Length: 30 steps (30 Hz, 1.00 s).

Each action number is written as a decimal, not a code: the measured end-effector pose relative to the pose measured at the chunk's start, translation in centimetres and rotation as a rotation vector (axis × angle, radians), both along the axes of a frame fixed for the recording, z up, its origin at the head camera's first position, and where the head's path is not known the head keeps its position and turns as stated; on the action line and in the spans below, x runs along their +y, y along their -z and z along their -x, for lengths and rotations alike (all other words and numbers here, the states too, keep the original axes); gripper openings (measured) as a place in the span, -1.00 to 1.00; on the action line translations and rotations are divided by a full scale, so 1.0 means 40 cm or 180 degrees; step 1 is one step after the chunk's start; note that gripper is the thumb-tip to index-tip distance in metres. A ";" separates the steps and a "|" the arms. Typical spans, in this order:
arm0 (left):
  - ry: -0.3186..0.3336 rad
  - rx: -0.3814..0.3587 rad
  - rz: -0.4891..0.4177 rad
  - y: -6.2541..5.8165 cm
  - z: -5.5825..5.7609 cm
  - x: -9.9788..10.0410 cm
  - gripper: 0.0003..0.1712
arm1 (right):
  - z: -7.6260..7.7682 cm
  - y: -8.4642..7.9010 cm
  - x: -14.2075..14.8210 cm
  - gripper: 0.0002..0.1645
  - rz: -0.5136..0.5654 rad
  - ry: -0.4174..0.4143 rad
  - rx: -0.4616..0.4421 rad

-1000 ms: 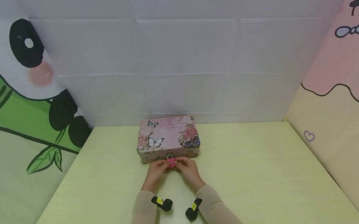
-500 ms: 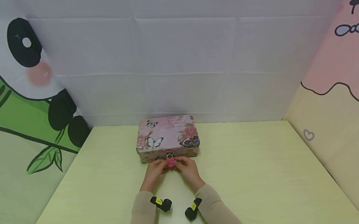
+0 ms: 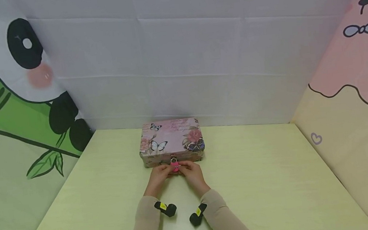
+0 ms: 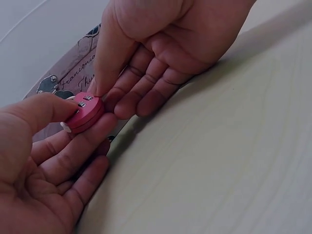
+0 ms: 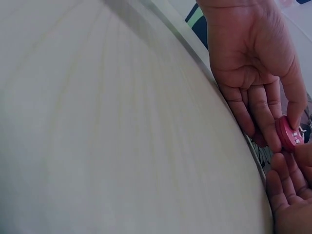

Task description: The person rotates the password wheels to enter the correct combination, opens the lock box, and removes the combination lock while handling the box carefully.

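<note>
A small pink combination padlock (image 3: 175, 165) hangs by its shackle at the metal clasp (image 3: 173, 157) on the front of a pink box (image 3: 172, 136) printed with butterflies and roses. My left hand (image 3: 158, 177) pinches the padlock from the left; in the left wrist view its thumb (image 4: 51, 105) lies on the number dials. From the other side my right hand (image 3: 194, 176) pinches the lock, its thumb (image 4: 109, 58) at the edge near the dials. In the right wrist view the padlock (image 5: 288, 134) shows between the fingertips of both hands.
The box stands at the back of a pale wooden table (image 3: 258, 178), close to a white cloth backdrop (image 3: 192, 56). Printed cartoon panels flank the table on both sides. Black wrist devices (image 3: 168, 209) are strapped over both beige sleeves.
Both hands stay at the padlock and the box has not moved. Half a second ago more of the dial face showed; now my left thumb lies further over it.
</note>
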<state>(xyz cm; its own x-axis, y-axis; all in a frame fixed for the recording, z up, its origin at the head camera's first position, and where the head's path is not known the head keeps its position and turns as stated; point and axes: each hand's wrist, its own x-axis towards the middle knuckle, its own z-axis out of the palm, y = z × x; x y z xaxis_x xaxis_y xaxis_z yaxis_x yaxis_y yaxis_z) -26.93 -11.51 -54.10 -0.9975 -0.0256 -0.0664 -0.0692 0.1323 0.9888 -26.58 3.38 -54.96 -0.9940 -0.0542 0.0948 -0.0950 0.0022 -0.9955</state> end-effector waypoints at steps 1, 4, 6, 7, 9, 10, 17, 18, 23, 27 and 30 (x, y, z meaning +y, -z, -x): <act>0.0004 0.0011 -0.0002 0.001 0.001 0.000 -0.73 | -0.001 -0.001 0.000 -0.76 0.0012 -0.0002 0.0004; 0.0017 0.0050 0.0006 0.002 -0.001 0.000 -0.73 | -0.001 -0.003 0.000 -0.76 0.0020 -0.0006 -0.0022; 0.0011 0.0047 0.0033 0.002 0.000 0.000 -0.73 | 0.000 -0.002 0.000 -0.77 0.0011 -0.0006 -0.0052; 0.0003 0.0036 0.0041 0.001 0.000 0.001 -0.74 | 0.001 -0.001 0.000 -0.77 0.0015 -0.0003 -0.0084; -0.0012 0.0024 0.0059 0.000 0.000 0.001 -0.76 | 0.004 0.001 0.000 -0.78 0.0032 -0.0004 -0.0117; -0.0019 0.0017 0.0064 0.001 0.001 0.001 -0.77 | 0.005 0.002 -0.001 -0.78 0.0049 -0.0006 -0.0123; -0.0020 0.0075 0.0026 0.003 0.002 -0.001 -0.79 | 0.004 0.001 -0.002 -0.78 0.0005 0.0010 -0.0023; -0.0019 0.0079 0.0024 0.005 0.003 -0.001 -0.79 | 0.001 -0.003 -0.003 -0.78 -0.0005 0.0016 -0.0014; -0.0065 0.0059 -0.0019 0.011 0.008 -0.002 -0.78 | -0.028 -0.054 -0.003 -0.78 -0.0069 0.0013 0.0043; -0.0165 -0.0035 -0.0136 0.016 0.012 -0.001 -0.74 | -0.046 -0.085 -0.003 -0.77 -0.0066 0.0013 -0.0020; -0.0190 -0.0083 -0.0228 0.018 0.013 -0.001 -0.69 | -0.050 -0.089 -0.004 -0.77 -0.0031 0.0010 -0.0007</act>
